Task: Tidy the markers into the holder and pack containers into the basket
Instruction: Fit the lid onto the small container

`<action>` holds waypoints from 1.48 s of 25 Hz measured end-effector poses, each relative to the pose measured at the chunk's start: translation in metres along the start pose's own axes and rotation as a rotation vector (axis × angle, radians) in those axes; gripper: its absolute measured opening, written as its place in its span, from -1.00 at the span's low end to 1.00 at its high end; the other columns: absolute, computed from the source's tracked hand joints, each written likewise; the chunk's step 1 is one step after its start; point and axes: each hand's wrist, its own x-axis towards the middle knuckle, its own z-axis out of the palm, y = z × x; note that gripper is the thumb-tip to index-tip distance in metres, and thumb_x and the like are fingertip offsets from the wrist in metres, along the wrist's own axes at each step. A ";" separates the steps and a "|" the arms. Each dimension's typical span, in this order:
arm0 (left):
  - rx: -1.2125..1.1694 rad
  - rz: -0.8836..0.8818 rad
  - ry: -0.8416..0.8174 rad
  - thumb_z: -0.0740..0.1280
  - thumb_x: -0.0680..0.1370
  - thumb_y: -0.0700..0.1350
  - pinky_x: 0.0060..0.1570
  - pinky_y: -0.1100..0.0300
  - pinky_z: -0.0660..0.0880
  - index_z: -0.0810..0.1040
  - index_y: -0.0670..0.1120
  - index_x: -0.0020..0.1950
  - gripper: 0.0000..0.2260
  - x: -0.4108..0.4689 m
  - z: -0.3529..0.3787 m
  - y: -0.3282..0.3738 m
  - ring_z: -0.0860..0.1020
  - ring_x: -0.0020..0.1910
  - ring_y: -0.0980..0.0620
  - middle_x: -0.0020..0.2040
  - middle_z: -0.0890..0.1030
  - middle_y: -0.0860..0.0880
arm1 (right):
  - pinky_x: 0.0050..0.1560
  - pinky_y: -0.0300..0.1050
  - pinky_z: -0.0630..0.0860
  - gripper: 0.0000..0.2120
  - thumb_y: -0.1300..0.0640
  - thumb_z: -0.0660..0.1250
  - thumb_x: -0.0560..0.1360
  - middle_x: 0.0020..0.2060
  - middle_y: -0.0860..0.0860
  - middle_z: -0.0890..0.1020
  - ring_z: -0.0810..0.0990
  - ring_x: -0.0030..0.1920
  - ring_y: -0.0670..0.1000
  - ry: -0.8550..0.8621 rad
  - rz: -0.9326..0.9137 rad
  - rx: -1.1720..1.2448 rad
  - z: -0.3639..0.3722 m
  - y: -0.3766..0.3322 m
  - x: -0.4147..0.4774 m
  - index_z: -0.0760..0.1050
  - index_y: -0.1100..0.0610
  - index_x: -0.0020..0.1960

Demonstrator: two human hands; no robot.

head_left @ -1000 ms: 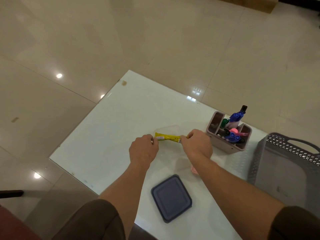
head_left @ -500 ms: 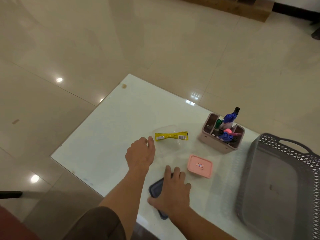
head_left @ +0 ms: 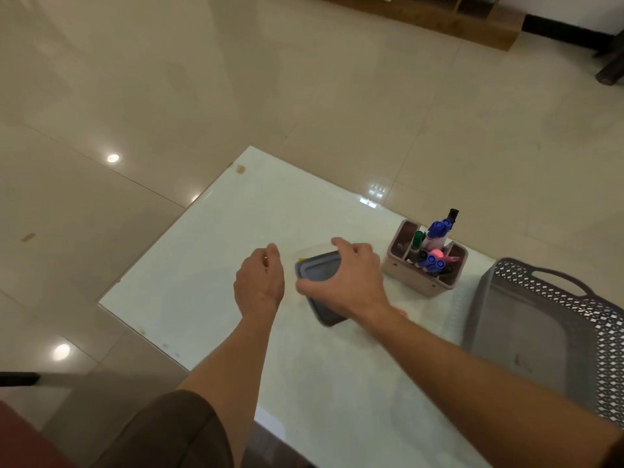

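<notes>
Gripping tilted dark lid (head_left: pixel 317 270), right hand (head_left: pixel 351 282) above table (head_left: pixel 209 265).

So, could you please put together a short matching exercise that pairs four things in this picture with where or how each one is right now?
Things:
1. dark blue lid
2. markers
3. grey basket
4. left hand

States:
A. standing upright in the pink holder
B. gripped by the right hand, tilted above the table
C. loosely curled, holding nothing visible
D. on the right of the table, nothing in it

Pairs: 1-B, 2-A, 3-D, 4-C
</notes>
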 end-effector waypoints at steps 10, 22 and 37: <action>-0.452 -0.004 -0.628 0.33 0.58 -0.04 -0.36 0.18 0.46 0.65 -0.13 0.03 -0.81 -0.004 0.011 0.054 0.63 -0.33 0.01 -0.26 0.65 -0.04 | 0.37 0.06 0.36 -0.03 -0.38 0.47 0.26 0.36 0.07 0.35 0.31 0.38 0.11 0.195 0.021 -0.108 -0.006 0.019 0.057 0.27 0.03 0.53; 0.049 1.101 0.117 0.36 0.60 -0.01 -0.13 0.02 0.54 0.66 -0.04 0.20 -0.77 0.023 0.018 0.043 0.57 -0.06 -0.06 0.04 0.66 0.00 | -0.34 -0.15 0.64 -0.90 0.25 0.39 0.53 -0.20 0.17 0.66 0.66 -0.30 0.06 0.014 0.457 0.916 -0.053 0.009 0.106 0.58 0.28 0.01; -0.598 0.008 -0.333 0.38 0.57 -0.08 -0.07 0.02 0.66 0.58 0.01 0.30 -0.70 0.022 0.037 0.015 0.69 -0.02 -0.06 0.01 0.70 -0.02 | -0.07 -0.02 0.68 -0.94 0.18 0.39 0.60 -0.02 0.12 0.67 0.67 -0.06 0.08 0.059 0.236 0.701 -0.005 0.057 0.083 0.61 0.13 0.05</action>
